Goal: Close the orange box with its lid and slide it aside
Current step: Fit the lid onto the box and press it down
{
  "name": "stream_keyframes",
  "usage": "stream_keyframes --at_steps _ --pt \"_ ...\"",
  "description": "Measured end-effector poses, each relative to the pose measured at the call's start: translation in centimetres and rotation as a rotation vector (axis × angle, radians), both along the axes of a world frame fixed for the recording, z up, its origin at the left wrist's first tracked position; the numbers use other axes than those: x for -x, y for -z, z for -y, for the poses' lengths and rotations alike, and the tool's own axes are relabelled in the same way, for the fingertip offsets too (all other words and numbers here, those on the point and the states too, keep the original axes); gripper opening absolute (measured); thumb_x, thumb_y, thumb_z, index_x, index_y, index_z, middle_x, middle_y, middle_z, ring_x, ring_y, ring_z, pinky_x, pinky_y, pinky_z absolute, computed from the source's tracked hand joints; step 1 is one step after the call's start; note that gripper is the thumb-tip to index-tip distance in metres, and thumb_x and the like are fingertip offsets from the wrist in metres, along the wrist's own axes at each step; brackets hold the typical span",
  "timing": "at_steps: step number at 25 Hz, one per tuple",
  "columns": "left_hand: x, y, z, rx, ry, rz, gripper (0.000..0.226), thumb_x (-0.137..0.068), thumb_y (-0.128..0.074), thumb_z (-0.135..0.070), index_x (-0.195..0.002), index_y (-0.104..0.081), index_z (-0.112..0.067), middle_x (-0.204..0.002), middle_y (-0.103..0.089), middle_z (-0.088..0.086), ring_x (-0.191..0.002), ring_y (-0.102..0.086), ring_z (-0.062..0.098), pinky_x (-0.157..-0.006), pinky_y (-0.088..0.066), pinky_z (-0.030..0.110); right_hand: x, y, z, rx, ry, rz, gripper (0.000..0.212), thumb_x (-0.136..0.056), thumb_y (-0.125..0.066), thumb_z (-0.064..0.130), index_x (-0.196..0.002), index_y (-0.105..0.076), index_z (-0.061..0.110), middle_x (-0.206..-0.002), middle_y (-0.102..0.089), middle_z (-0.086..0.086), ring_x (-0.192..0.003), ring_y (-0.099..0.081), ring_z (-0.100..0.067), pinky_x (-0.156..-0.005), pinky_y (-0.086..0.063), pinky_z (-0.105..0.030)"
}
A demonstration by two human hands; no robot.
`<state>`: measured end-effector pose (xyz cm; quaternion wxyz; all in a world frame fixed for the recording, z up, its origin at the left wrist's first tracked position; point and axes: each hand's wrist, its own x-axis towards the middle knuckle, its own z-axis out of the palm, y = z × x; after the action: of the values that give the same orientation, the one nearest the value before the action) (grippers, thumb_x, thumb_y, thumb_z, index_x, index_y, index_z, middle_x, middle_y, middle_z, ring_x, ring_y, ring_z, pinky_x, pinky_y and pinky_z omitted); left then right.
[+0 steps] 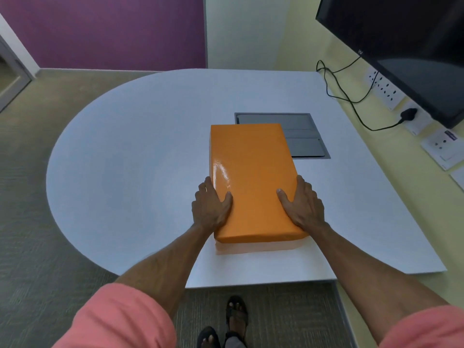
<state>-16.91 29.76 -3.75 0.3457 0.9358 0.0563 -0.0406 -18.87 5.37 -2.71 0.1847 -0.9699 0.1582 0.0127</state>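
Note:
An orange box (251, 172) lies lengthwise on the white table (138, 146), its orange lid covering the top. My left hand (211, 207) grips the lid's left side near the front corner, thumb on top and fingers down the side. My right hand (303, 204) grips the right side the same way. A paler strip of the box body (256, 247) shows under the lid's front edge, so the lid sits slightly raised at the front.
A grey hatch panel (306, 136) is set into the table just behind and right of the box. A black screen (406, 46) hangs on the right wall, with a cable (351, 101) and wall sockets (386, 89). The table's front edge (251, 282) is near my feet.

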Motion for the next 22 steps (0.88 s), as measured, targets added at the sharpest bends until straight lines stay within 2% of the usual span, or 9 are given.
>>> stream_keyframes --at_steps 6,9,13,15,17,20,22 --pt "-8.1 -2.0 -0.5 -0.196 0.197 0.035 0.082 -0.092 -0.045 -0.058 -0.154 -0.017 -0.012 -0.164 -0.013 0.013 -0.149 -0.020 0.033 -0.116 -0.028 0.052 -7.0 -2.3 -1.1 0.089 -0.167 0.063 0.077 -0.091 -0.035 0.062 -0.146 -0.028 0.009 -0.153 -0.033 -0.015 -0.140 -0.033 -0.031 -0.109 -0.035 -0.048" --pt "-11.4 -2.6 0.7 -0.310 0.306 0.016 0.083 -0.094 -0.041 -0.059 -0.155 -0.013 -0.010 -0.165 -0.007 0.011 -0.152 -0.011 0.031 -0.120 -0.022 0.053 -11.3 -2.7 -1.6 0.110 -0.231 -0.020 0.083 -0.092 -0.034 0.063 -0.152 -0.016 0.009 -0.161 -0.016 -0.013 -0.149 -0.016 -0.029 -0.119 -0.023 -0.048" --pt "-13.6 -2.4 1.8 -0.362 0.372 -0.069 0.082 -0.096 -0.036 -0.058 -0.156 -0.007 -0.009 -0.166 -0.001 0.009 -0.153 0.000 0.029 -0.121 -0.014 0.055 -15.1 -2.3 -1.7 0.130 -0.266 -0.169 0.088 -0.091 -0.027 0.068 -0.155 -0.003 0.013 -0.164 -0.001 -0.010 -0.151 -0.001 -0.028 -0.121 -0.008 -0.052" --pt "-13.8 -2.0 2.2 -0.349 0.352 -0.072 0.079 -0.096 -0.037 -0.057 -0.155 -0.013 -0.010 -0.166 -0.006 0.010 -0.153 -0.004 0.029 -0.119 -0.018 0.056 -15.8 -1.8 -1.6 0.144 -0.277 -0.208 0.087 -0.091 -0.027 0.068 -0.155 -0.004 0.014 -0.164 -0.001 -0.010 -0.151 -0.002 -0.028 -0.121 -0.008 -0.052" --pt "-14.0 -1.7 2.4 -0.370 0.326 -0.033 0.073 -0.094 -0.039 -0.057 -0.150 -0.027 -0.011 -0.163 -0.018 0.011 -0.151 -0.016 0.030 -0.114 -0.030 0.056 -15.8 -1.4 -1.5 0.141 -0.279 -0.184 0.085 -0.092 -0.030 0.066 -0.155 -0.008 0.013 -0.164 -0.004 -0.011 -0.151 -0.004 -0.030 -0.122 -0.013 -0.050" --pt "-14.6 -2.3 2.4 -0.419 0.310 0.009 0.061 -0.091 -0.042 -0.059 -0.128 -0.049 -0.011 -0.145 -0.045 0.009 -0.135 -0.041 0.029 -0.101 -0.044 0.054 -16.0 -1.4 -1.6 0.111 -0.269 -0.162 0.084 -0.091 -0.034 0.064 -0.154 -0.012 0.013 -0.163 -0.008 -0.012 -0.151 -0.007 -0.031 -0.121 -0.016 -0.048" --pt "-15.0 -2.4 2.2 -0.424 0.313 0.009 0.059 -0.088 -0.044 -0.060 -0.121 -0.053 -0.012 -0.139 -0.050 0.008 -0.130 -0.045 0.029 -0.098 -0.046 0.053 -16.2 -1.6 -1.6 0.105 -0.275 -0.173 0.084 -0.091 -0.036 0.063 -0.154 -0.013 0.012 -0.163 -0.009 -0.012 -0.150 -0.008 -0.031 -0.121 -0.017 -0.048"
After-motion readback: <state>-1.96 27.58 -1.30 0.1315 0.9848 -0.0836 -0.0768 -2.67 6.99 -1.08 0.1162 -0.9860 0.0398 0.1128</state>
